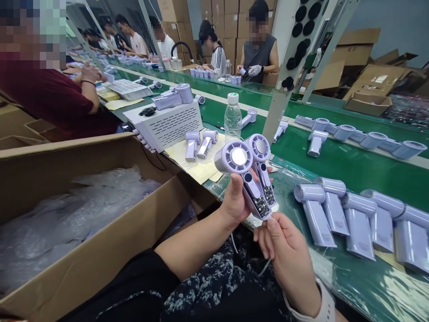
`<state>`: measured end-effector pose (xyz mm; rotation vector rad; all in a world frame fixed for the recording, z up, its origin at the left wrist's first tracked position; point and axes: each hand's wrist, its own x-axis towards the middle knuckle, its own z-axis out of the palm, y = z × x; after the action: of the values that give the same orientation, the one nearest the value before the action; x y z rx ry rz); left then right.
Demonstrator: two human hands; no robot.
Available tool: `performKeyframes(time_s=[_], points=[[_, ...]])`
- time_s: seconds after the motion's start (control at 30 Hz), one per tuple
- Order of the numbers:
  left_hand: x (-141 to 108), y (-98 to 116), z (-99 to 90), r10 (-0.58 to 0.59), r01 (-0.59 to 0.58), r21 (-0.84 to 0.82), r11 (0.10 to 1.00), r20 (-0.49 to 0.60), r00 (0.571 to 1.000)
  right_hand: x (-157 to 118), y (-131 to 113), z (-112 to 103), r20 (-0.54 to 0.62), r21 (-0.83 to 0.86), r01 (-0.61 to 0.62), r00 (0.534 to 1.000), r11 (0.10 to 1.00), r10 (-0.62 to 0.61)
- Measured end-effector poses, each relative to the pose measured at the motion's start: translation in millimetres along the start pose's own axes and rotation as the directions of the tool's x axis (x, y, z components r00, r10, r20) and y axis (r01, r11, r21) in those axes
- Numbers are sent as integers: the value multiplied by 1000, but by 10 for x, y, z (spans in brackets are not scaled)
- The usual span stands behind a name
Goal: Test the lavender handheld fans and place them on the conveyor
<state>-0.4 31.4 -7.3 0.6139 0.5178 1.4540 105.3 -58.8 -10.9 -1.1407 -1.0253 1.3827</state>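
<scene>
My left hand [236,201] is wrapped round two lilac handheld fans held side by side. The nearer fan [248,181] and the farther fan [263,165] both face me, with silver round centres and bare circuit boards with lit spots on their handles. At the bottom end of the nearer handle, the fingers of my right hand [284,250] are pinched together. A thin pale cable [265,267] trails below that hand; its plug end is hidden by the fingers. Several more lilac fans [315,219] lie face down on the bench to the right.
To the left stands an open cardboard box [100,241] holding clear plastic bags. A white vented metal case [174,123] with a fan on top, two small fans [191,147] on yellow paper and a plastic bottle [233,116] stand beyond my hands. Fans line the green conveyor [284,165]; co-workers sit around.
</scene>
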Motion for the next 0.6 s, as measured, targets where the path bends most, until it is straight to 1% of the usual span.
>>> performKeyframes(time_s=[0.03, 0.1, 0.17, 0.2, 0.23, 0.27, 0.3, 0.33, 0.4, 0.43, 0.5, 0.53, 0.6], points=[[-7, -5, -2, 1, -1, 2, 1000, -1, 1000, 3, -4, -3, 8, 1, 16, 1000, 1000, -16], [-17, 7, 3, -32, 32, -18, 999, 16, 999, 5, -39, -36, 96, -112, 64, 994, 992, -53], [-24, 55, 21, -103, 103, -92, 990, 10, 995, 3, -101, -94, 215, -253, 167, 970, 953, -113], [-26, 88, 34, -144, 142, -146, 979, -8, 990, 0, -133, -123, 260, -286, 231, 953, 930, -156], [-29, 124, 50, -177, 169, -198, 966, -26, 984, -3, -160, -145, 274, -296, 284, 940, 912, -204], [-32, 158, 67, -197, 183, -236, 954, -36, 980, -5, -177, -158, 255, -298, 314, 936, 901, -242], [-37, 186, 83, -206, 192, -255, 948, -30, 978, -8, -184, -160, 214, -301, 315, 942, 900, -258], [-43, 208, 96, -198, 189, -254, 949, -13, 980, -11, -181, -153, 163, -308, 288, 955, 907, -248], [-60, 222, 113, -143, 149, -215, 965, 40, 989, -25, -149, -116, 64, -292, 196, 981, 936, -186], [-71, 214, 116, -108, 120, -190, 974, 72, 992, -38, -125, -90, 34, -253, 154, 988, 955, -150], [-101, 172, 115, -26, 44, -136, 990, 125, 992, -75, -70, -34, -4, -117, 86, 996, 989, -87], [-118, 142, 113, 7, 8, -108, 994, 141, 990, -98, -42, -8, -28, -38, 59, 998, 998, -60], [-160, 78, 112, 44, -35, -61, 998, 141, 989, -144, 13, 34, -78, 82, 15, 997, 997, -9]])
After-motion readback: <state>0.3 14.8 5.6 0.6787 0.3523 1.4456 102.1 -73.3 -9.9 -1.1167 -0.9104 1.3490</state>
